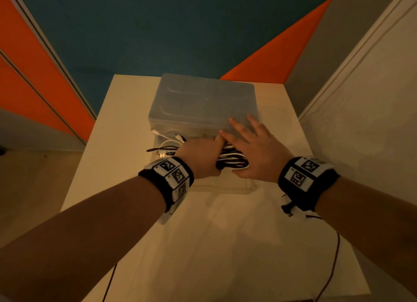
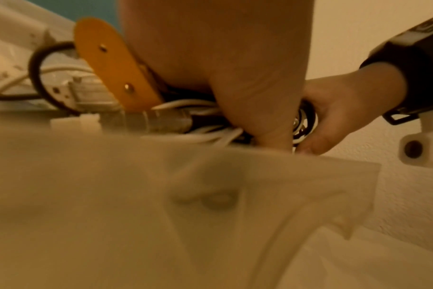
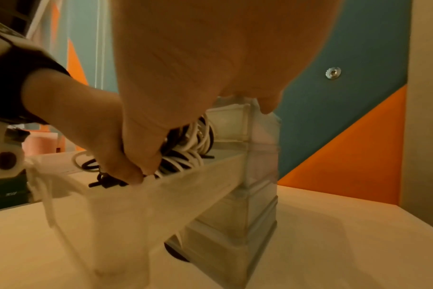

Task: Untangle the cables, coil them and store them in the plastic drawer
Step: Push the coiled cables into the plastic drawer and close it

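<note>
Pressing down into the pulled-out drawer (image 1: 228, 190), both hands meet over one bundle of cables. Far left of the drawer: loose white and dark cable ends (image 1: 165, 143) with plugs, lying inside it by the front of the plastic drawer unit (image 1: 203, 98). Next, left hand (image 1: 198, 157), fingers curled down around the coiled black-and-white cables (image 1: 232, 160), thumb side against the right hand. Left wrist view shows the same coil (image 2: 203, 121) under the palm, partly hidden, blurry; an orange strip with two rivets (image 2: 116, 72) beside it, cannot tell what it is. Right hand (image 1: 250, 150) lies flat and spread, fingers straight, palm on top of the coil, fingertips reaching onto the unit's lid. Right wrist view: coil (image 3: 185, 156) sits at the drawer's rim, thumb touching it. Unit stands on the pale counter (image 1: 225, 245). Black bands with printed markers on both wrists.
</note>
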